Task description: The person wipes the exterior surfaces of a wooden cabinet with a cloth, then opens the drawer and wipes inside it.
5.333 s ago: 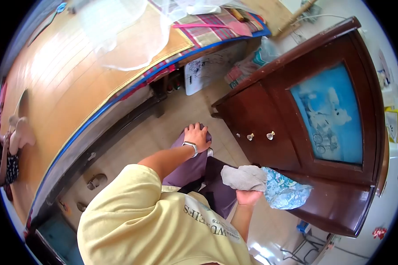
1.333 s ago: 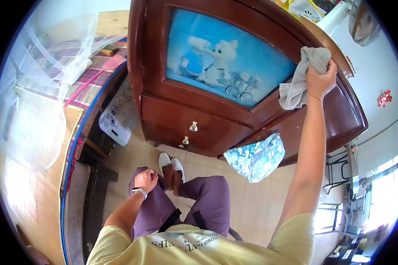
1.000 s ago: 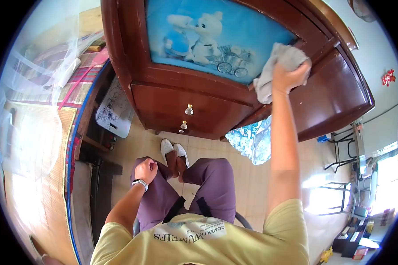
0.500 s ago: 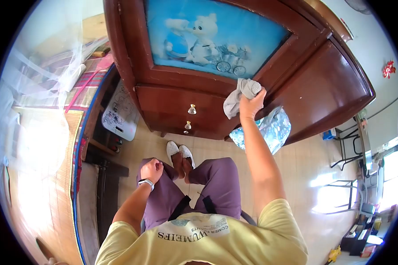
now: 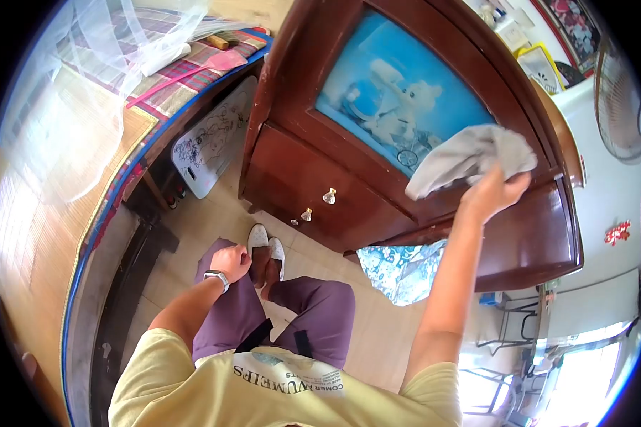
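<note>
My right hand (image 5: 493,191) grips a grey cloth (image 5: 470,158), which hangs loosely spread in front of the lower right of the blue picture panel (image 5: 399,89). That panel is set in the door of a dark red-brown wooden cabinet (image 5: 292,160). Whether the cloth touches the surface I cannot tell. Below the door, drawer fronts carry a clear knob (image 5: 329,196) and a smaller knob (image 5: 306,214). My left hand (image 5: 231,262), with a watch on its wrist, rests on my thigh, fingers curled in a loose fist.
A blue patterned bag or cloth (image 5: 400,274) hangs from the cabinet's lower edge. To the left is a bed with a woven mat (image 5: 39,235), a pink fly swatter (image 5: 185,77) and white netting (image 5: 85,128). A drawing board (image 5: 214,142) leans beneath it. A fan (image 5: 623,103) stands right.
My right hand has moved right and upward with the cloth, which is now more spread out. The view has turned and shifted. My left hand stays on my thigh.
</note>
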A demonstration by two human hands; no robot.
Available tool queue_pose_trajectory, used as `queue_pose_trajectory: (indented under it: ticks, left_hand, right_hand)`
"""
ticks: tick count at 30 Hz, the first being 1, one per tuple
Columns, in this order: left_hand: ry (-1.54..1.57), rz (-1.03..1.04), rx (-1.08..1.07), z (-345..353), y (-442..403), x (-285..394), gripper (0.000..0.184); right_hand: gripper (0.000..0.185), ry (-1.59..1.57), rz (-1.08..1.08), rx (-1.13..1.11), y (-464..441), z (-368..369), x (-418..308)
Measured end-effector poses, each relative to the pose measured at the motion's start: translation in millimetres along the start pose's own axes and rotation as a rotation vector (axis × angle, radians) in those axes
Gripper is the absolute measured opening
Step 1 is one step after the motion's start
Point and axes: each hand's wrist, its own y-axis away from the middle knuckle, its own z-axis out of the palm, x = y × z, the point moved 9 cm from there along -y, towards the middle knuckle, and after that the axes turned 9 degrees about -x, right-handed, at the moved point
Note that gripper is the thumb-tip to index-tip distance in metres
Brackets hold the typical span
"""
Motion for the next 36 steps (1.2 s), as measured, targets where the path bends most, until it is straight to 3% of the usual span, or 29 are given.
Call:
queue_pose_trajectory:
  ticks: [2, 4, 6, 8, 9, 11, 15, 17, 20, 21, 22, 24, 26, 28, 30, 31, 32, 34, 36]
  left_hand:
    - [0.020, -0.005, 0.004, -2, 0, -3, 0.017]
    - [0.037, 0.003, -0.001, -2, -1, -4, 0.017]
    - [0.049, 0.001, -0.002, -2, -2, -5, 0.018]
    - [0.057, 0.001, -0.007, -3, -2, -5, 0.018]
    - [0.052, 0.012, -0.010, -3, -2, -3, 0.019]
    - [0.053, 0.038, -0.017, -3, -4, -1, 0.020]
    - [0.061, 0.074, 0.017, -5, -5, 1, 0.016]
    - [0.065, 0.061, -0.017, -4, -7, 0, 0.017]
    - [0.061, 0.055, -0.034, -1, -8, -2, 0.019]
    - [0.058, 0.060, -0.030, -3, -8, 0, 0.019]
    - [0.056, 0.063, -0.022, -5, -8, 1, 0.019]
    - [0.057, 0.061, -0.014, -5, -7, 1, 0.018]
    - [0.059, 0.060, -0.012, -3, -6, 1, 0.018]
    - [0.032, 0.065, -0.006, -4, -6, 1, 0.016]
    - [0.043, 0.035, -0.009, -3, -2, 2, 0.017]
    - [0.041, 0.048, -0.001, -4, -1, 4, 0.017]
    - [0.035, 0.063, 0.007, -6, -2, 5, 0.017]
    - [0.014, 0.054, 0.011, -5, -1, 2, 0.017]
    - [0.032, 0.058, 0.015, -3, 0, -1, 0.017]
  right_hand:
    - [0.038, 0.163, -0.125, -0.095, -21, 37, -44]
    - [0.040, 0.447, -0.377, -0.292, -40, 77, -50]
    - [0.043, 0.764, -0.516, -0.345, -35, 126, -53]
    - [0.043, 0.837, -0.706, -0.516, -14, 174, -57]
    - [0.043, 0.830, -0.712, -0.518, -10, 191, -57]
    - [0.044, 0.725, -1.004, -0.468, 17, 220, -74]
    - [0.045, 0.532, -0.879, -0.615, 16, 269, -85]
    - [0.039, 0.755, -1.148, -0.345, 39, 279, -110]
    - [0.047, 0.643, -0.974, -0.489, 45, 299, -98]
    - [0.049, 0.621, -0.718, -0.726, 44, 308, -88]
    - [0.049, 0.617, -0.715, -0.724, 50, 309, -75]
    - [0.046, 0.704, -0.912, -0.630, 85, 307, -43]
    - [0.042, 0.643, -0.872, -0.633, 102, 301, -43]
    - [0.030, 0.774, -0.673, -0.974, 125, 313, -29]
    - [0.021, 0.708, -0.585, -1.015, 159, 311, -1]
    - [0.022, 0.928, -0.469, -1.263, 182, 318, 23]
    - [0.023, 0.600, -0.520, -1.019, 190, 303, 20]
    - [0.015, 0.766, -0.384, -1.199, 221, 297, 37]
    - [0.021, 0.668, -0.362, -1.168, 230, 278, 34]
